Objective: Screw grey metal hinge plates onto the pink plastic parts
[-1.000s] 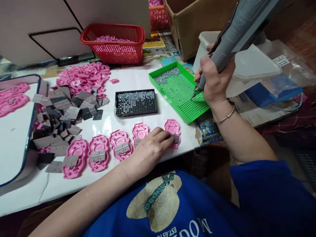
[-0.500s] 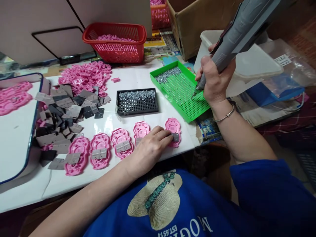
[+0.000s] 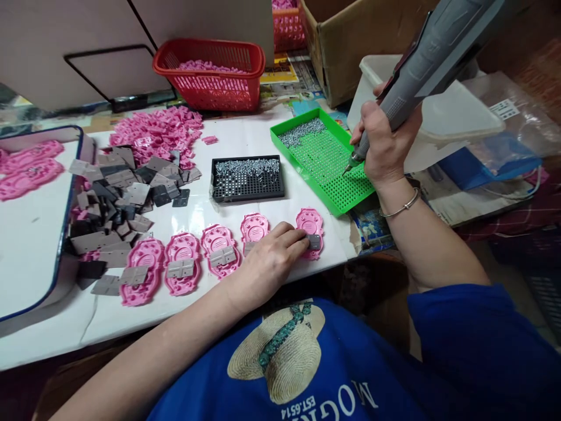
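My right hand [image 3: 385,143] is wrapped around a grey electric screwdriver [image 3: 405,88], tilted with its bit pointing down into the green perforated tray [image 3: 337,207], where small screws [image 3: 302,133] lie heaped at the far end. My left hand [image 3: 280,251] rests low over the table, fingers curled together. Its fingertips touch the left edge of a dark grey plate [image 3: 314,242] on the rightmost pink plastic part [image 3: 309,219]; whatever lies under the palm is hidden. Left of it runs a row of similar pink parts [image 3: 182,251], each with a grey plate [image 3: 180,269] across it.
A black perforated tray [image 3: 248,192] of screws sits mid-table. Piled at left are grey plates [image 3: 138,194] and pink pieces [image 3: 158,131], beside a blue-rimmed white tray [image 3: 35,245]. Behind stand a red basket [image 3: 214,88], a cardboard box [image 3: 346,47] and a translucent tub [image 3: 460,111].
The view has shifted slightly, so the table's things appear a little farther right. Both hands keep nearly the same pose, with the screwdriver bit still over the green tray.
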A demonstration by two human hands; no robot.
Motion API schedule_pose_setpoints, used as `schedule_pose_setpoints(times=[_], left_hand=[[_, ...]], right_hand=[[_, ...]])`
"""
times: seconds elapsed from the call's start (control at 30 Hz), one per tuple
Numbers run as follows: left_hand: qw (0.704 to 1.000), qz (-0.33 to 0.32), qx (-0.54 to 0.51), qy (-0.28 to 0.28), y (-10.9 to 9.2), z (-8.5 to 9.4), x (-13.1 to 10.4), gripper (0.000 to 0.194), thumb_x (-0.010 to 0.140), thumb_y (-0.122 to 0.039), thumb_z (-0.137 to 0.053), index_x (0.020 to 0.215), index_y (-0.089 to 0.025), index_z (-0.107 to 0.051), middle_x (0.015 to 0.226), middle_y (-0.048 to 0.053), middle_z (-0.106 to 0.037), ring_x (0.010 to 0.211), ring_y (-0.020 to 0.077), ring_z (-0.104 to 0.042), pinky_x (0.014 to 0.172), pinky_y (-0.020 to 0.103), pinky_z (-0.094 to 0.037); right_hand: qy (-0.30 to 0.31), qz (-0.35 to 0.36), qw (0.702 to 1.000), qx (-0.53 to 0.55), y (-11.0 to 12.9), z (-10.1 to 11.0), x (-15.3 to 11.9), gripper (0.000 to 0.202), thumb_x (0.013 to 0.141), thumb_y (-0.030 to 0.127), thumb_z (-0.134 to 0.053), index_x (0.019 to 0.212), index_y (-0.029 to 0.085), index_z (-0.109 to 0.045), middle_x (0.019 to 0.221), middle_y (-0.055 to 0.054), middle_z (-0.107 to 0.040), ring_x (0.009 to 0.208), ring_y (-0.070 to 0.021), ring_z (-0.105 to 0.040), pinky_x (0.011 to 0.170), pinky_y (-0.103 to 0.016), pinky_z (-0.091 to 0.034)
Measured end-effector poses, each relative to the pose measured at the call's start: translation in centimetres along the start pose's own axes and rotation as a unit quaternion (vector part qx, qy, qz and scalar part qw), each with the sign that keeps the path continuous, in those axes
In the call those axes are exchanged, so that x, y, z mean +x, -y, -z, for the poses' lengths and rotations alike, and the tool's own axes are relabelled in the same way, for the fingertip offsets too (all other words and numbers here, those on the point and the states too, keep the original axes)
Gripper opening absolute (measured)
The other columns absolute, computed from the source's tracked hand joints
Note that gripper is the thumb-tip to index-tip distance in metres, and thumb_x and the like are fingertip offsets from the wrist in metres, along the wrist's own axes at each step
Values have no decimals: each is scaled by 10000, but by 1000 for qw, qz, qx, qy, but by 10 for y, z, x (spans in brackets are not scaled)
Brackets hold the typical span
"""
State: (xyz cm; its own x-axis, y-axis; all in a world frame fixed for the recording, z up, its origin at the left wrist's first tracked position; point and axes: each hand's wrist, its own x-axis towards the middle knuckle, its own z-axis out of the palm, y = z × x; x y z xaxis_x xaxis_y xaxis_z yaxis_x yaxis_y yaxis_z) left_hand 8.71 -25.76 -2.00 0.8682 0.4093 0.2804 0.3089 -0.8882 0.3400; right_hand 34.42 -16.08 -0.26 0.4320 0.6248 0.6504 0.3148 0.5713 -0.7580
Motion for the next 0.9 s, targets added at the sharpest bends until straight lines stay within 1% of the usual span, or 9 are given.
schedule_pose_setpoints(times=[0.03,0.1,0.2,0.27,0.37,0.5,0.67,0.77,0.9], left_hand=[[1000,-3,9,2,0,0,0,240,986,-102,-413,1079,-100,-634,1080,131,-679,955,207,-563,802,339,-556],[999,-9,31,10,0,1,0,251,993,-115,-401,1099,-97,-627,1089,136,-675,962,208,-568,809,342,-555],[998,-26,53,37,1,3,1,252,994,-128,-400,1112,-86,-619,1104,145,-668,985,222,-567,824,356,-552],[996,-41,60,56,2,4,1,246,989,-130,-409,1114,-73,-613,1111,156,-662,997,236,-562,823,367,-551],[994,-53,65,66,3,5,2,251,984,-130,-418,1136,-49,-600,1124,164,-655,1009,249,-558,833,372,-547],[991,-61,85,82,2,9,4,225,974,-135,-445,1111,-57,-607,1110,154,-656,992,250,-566,833,367,-544],[988,-80,91,98,2,13,10,195,975,-122,-444,1038,-75,-623,1065,148,-653,992,240,-563,852,357,-531],[989,-72,75,104,3,13,11,212,986,-139,-431,999,-80,-634,1055,140,-647,995,238,-552,866,358,-523],[991,-40,45,123,4,12,11,221,989,-142,-435,978,-83,-647,1055,123,-642,1003,231,-543,866,348,-521]], right_hand=[[2,-4,1000,3,0,0,0,508,689,688,-699,985,354,-457,655,82,-531,497,-126,-443,489,-309,-366],[0,-6,1000,9,0,0,0,501,687,676,-709,992,360,-468,805,80,-603,502,-111,-438,489,-310,-364],[-7,-5,1000,11,0,0,1,541,660,703,-713,995,351,-474,972,81,-641,490,-98,-404,470,-310,-344],[-11,-7,1000,11,0,-1,1,574,637,731,-713,991,345,-476,954,78,-646,496,-104,-403,465,-307,-351],[-7,-14,1000,10,1,0,1,564,632,730,-720,980,357,-480,927,90,-642,525,-105,-427,474,-295,-372],[3,-2,1000,4,2,1,-1,505,694,705,-693,994,365,-470,902,89,-632,514,-99,-437,487,-294,-370],[11,28,1000,-1,-1,1,-1,418,747,663,-666,986,371,-486,667,82,-534,474,-126,-438,479,-308,-371],[5,37,999,22,-2,1,1,398,738,629,-696,966,364,-505,663,87,-549,458,-119,-442,456,-308,-368],[3,38,999,25,-1,0,3,389,724,603,-719,952,374,-502,666,93,-554,453,-109,-439,436,-296,-376]])
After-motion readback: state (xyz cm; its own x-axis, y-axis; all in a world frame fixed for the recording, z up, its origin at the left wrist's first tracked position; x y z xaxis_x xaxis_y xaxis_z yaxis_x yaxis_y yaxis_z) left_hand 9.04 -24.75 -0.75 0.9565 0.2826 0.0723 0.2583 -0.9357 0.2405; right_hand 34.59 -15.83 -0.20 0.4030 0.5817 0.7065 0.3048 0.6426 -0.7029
